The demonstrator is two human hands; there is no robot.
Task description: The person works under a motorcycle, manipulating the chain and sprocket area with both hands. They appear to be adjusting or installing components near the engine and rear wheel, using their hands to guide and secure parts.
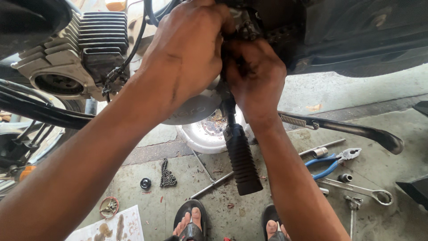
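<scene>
A short chain and a small black ring were seen on the concrete floor. Blue-handled pliers, a spanner and a socket were laid nearby; a stained paper sheet was spread beside a round tin lid.

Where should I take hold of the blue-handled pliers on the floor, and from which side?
Probably grip the blue-handled pliers by the two blue handles, coming from above on their left end. They lie flat on the floor, and the metal jaws point right, toward the spanner.
</scene>
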